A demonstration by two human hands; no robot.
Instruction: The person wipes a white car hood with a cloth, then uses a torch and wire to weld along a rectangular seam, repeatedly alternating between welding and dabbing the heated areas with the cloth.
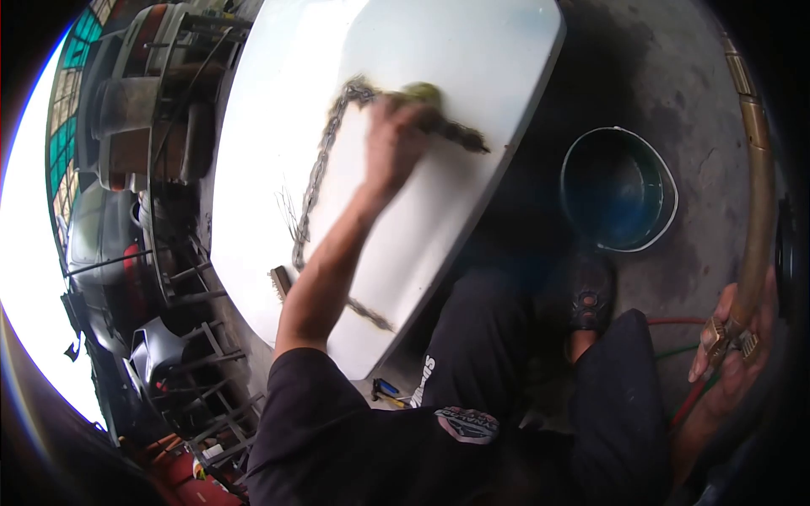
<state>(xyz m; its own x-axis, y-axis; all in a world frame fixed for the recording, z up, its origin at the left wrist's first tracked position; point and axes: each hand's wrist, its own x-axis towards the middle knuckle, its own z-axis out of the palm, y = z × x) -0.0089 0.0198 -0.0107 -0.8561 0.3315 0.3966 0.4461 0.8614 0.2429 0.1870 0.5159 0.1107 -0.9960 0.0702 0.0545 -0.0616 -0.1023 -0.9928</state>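
My left hand [395, 135], slightly blurred, presses a yellowish-green cloth or sponge [422, 91] onto a white metal panel [472, 51]. The cloth lies over a dark, scorched weld seam [317, 175] that runs across and down the panel. At the far right, my right hand [732, 354] is wrapped round the valve end of a brass gas torch [758, 202]; its tip points away, off the panel. Several thin wire rods [289, 218] lie beside the seam. A wire brush [280, 284] rests near my left forearm, partly hidden by it.
A bucket [671, 221] stands on the concrete floor right of the panel. Red [675, 320] and green hoses trail from the torch. A hammer [390, 401] and a blue-handled tool [386, 386] lie by the panel's near edge. Metal racks [164, 169] and a car [105, 236] are at left.
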